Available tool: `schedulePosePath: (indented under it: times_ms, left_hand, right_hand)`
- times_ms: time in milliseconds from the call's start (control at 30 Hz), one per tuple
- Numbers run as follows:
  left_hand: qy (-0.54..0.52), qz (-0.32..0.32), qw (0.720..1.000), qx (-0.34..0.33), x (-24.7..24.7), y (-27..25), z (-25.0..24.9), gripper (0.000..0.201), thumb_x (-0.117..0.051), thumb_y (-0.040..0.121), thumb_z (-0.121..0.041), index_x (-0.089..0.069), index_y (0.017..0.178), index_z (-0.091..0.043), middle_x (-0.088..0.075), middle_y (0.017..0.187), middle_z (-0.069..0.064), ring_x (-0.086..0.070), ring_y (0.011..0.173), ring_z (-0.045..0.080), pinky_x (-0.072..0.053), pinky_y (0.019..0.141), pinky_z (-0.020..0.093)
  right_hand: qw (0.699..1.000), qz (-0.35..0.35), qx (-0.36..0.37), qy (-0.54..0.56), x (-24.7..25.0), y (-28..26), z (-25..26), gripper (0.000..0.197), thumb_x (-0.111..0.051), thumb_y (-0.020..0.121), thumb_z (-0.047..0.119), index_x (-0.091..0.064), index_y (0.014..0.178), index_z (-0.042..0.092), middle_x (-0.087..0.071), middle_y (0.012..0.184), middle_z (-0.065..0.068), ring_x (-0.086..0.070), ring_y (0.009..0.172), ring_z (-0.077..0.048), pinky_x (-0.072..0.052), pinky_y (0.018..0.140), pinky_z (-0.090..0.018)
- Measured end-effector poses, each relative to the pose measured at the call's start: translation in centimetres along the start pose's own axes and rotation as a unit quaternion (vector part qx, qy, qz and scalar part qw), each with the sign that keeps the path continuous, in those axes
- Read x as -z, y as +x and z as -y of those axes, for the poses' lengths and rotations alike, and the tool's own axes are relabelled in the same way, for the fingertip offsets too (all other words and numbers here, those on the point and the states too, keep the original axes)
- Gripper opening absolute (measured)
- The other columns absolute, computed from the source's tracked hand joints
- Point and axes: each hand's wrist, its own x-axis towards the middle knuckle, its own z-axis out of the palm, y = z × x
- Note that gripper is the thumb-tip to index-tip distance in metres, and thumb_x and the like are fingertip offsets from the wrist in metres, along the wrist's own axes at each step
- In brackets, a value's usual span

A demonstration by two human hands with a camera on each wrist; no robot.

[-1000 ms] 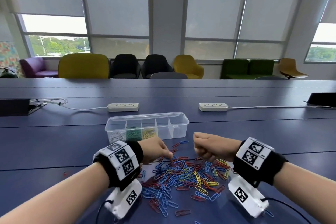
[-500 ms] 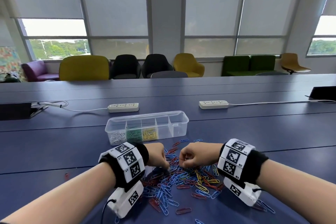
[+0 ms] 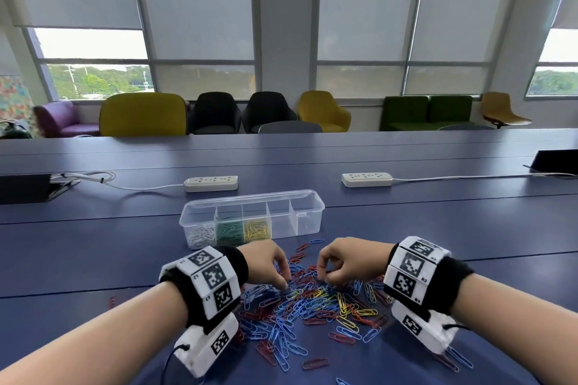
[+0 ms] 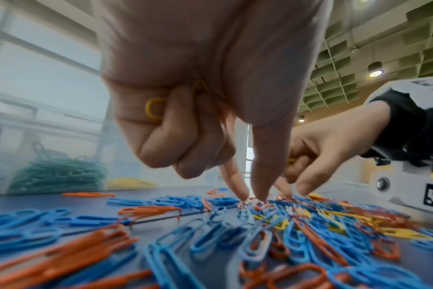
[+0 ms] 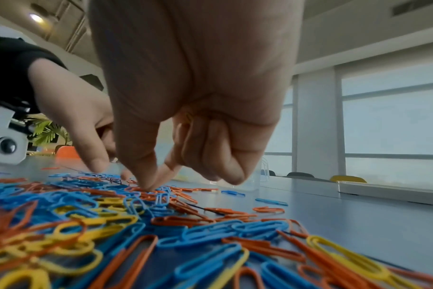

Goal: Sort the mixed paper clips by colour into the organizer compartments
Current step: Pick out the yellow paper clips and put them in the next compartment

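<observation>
A heap of mixed paper clips [image 3: 312, 303], blue, red-orange and yellow, lies on the blue table [image 3: 93, 253] in front of me. Behind it stands the clear organizer [image 3: 308, 212]; its three left compartments hold white, green and yellow clips. My left hand [image 3: 283, 283] has thumb and forefinger tips down on the heap, while its curled fingers grip yellow clips [image 4: 153, 108]. My right hand [image 3: 325, 280] does the same just to the right, its thumb tip [image 5: 146, 185] on the clips and a yellow clip [image 5: 189, 117] peeking from its curled fingers.
Two white power strips [image 3: 211, 183] [image 3: 367, 179] lie beyond the organizer, with cables running outward. Black boxes sit at the far left [image 3: 22, 187] and far right [image 3: 556, 161]. A stray red clip [image 3: 112, 302] lies left of my left wrist.
Both hands came down from above the heap and closer together. Their thumbs and forefingers now reach into the clips, where a second ago they were closed fists.
</observation>
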Motion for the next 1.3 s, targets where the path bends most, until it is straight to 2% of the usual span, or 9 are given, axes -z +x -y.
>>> schedulePosePath:
  times_ms: [200, 400, 567, 667, 933, 1033, 1133, 1200, 1300]
  left_hand:
    - [0.048, 0.013, 0.999, -0.002, -0.9, 1.0, -0.8, 0.026, -0.069, 0.082, -0.029, -0.072, 0.094, -0.006, -0.064, 0.084, 0.005, -0.051, 0.066, 0.009, -0.04, 0.066, 0.024]
    - [0.007, -0.002, 1.0, 0.008, 0.4, 0.7, 0.5, 0.03, -0.065, 0.086, -0.031, -0.071, 0.098, -0.005, -0.058, 0.075, -0.006, -0.046, 0.059, -0.001, -0.039, 0.065, 0.019]
    - [0.034, -0.04, 0.999, 0.016, 0.7, 0.1, 0.9, 0.029, -0.065, 0.085, -0.023, -0.061, 0.111, -0.013, -0.056, 0.119, 0.001, -0.053, 0.11, 0.017, -0.038, 0.085, 0.021]
    - [0.039, -0.044, 0.998, -0.011, -0.3, 0.2, 0.1, 0.028, -0.067, 0.083, -0.031, -0.063, 0.107, -0.016, -0.055, 0.125, -0.002, -0.051, 0.115, 0.016, -0.038, 0.091, 0.024]
    - [0.034, 0.011, 0.999, 0.009, -1.2, 1.2, -1.0, 0.027, -0.068, 0.083, -0.03, -0.073, 0.093, -0.005, -0.07, 0.08, 0.005, -0.046, 0.054, 0.003, -0.036, 0.052, 0.016]
    - [0.023, 0.027, 0.999, 0.027, -0.9, 0.9, -0.8, 0.028, -0.064, 0.085, -0.028, -0.062, 0.062, -0.013, -0.044, 0.051, -0.003, -0.037, 0.047, 0.007, -0.031, 0.05, 0.02]
    - [-0.089, 0.025, 0.994, 0.066, 0.2, 0.1, -0.8, 0.041, -0.049, 0.09, -0.026, -0.034, 0.052, -0.018, -0.028, 0.048, -0.003, -0.022, 0.042, 0.012, -0.022, 0.046, 0.022]
    - [-0.33, 0.071, 0.938, 0.078, 1.0, -0.5, -0.7, 0.032, -0.035, 0.089, -0.02, -0.03, 0.057, -0.021, -0.022, 0.048, -0.007, -0.015, 0.038, 0.009, -0.016, 0.039, 0.013]
    - [-0.671, 0.145, 0.726, 0.036, 2.2, -1.1, 0.5, 0.019, -0.031, 0.077, -0.013, -0.034, 0.058, -0.018, -0.019, 0.051, -0.006, -0.009, 0.042, 0.008, -0.011, 0.036, 0.011]
  right_hand:
    - [0.999, 0.043, 0.001, -0.022, -0.5, 0.8, 0.3, 0.01, -0.069, 0.083, 0.027, -0.061, 0.085, 0.022, -0.054, 0.07, 0.011, -0.052, 0.075, -0.012, -0.043, 0.073, -0.027]
    - [0.999, 0.028, -0.005, 0.021, 0.0, 0.3, -0.6, 0.017, -0.059, 0.09, 0.024, -0.065, 0.1, 0.012, -0.056, 0.077, 0.009, -0.048, 0.069, -0.007, -0.039, 0.067, -0.02]
    - [1.0, -0.004, -0.017, 0.0, 0.3, -0.3, -1.5, 0.023, -0.058, 0.091, 0.032, -0.067, 0.102, 0.014, -0.049, 0.068, 0.015, -0.043, 0.059, -0.001, -0.032, 0.055, -0.013]
    - [1.0, -0.013, -0.021, -0.01, 0.2, -0.7, -1.9, 0.024, -0.059, 0.09, 0.033, -0.069, 0.103, 0.016, -0.048, 0.065, 0.016, -0.044, 0.059, -0.001, -0.033, 0.056, -0.014]
    - [0.996, -0.072, -0.026, 0.052, 0.7, -2.1, -2.2, 0.01, -0.058, 0.09, 0.036, -0.067, 0.09, 0.03, -0.053, 0.066, 0.014, -0.046, 0.059, -0.007, -0.037, 0.061, -0.022]
    - [0.984, -0.073, -0.025, 0.161, 0.8, -2.4, -1.9, 0.014, -0.054, 0.093, 0.024, -0.062, 0.081, 0.025, -0.043, 0.052, 0.011, -0.03, 0.048, -0.007, -0.025, 0.049, -0.02]
    - [0.917, -0.063, -0.039, 0.392, 0.9, -2.9, -1.6, 0.022, -0.038, 0.093, 0.012, -0.051, 0.076, 0.018, -0.028, 0.056, 0.006, -0.019, 0.048, -0.009, -0.016, 0.043, -0.019]
    - [0.851, -0.058, -0.022, 0.521, 1.1, -3.2, -1.6, 0.025, -0.03, 0.09, 0.009, -0.044, 0.071, 0.017, -0.022, 0.059, 0.004, -0.012, 0.052, -0.011, -0.011, 0.046, -0.021]
    - [0.771, -0.033, 0.029, 0.635, 1.7, -3.4, -1.9, 0.024, -0.027, 0.086, 0.01, -0.039, 0.066, 0.016, -0.021, 0.061, 0.002, -0.01, 0.053, -0.012, -0.013, 0.046, -0.022]
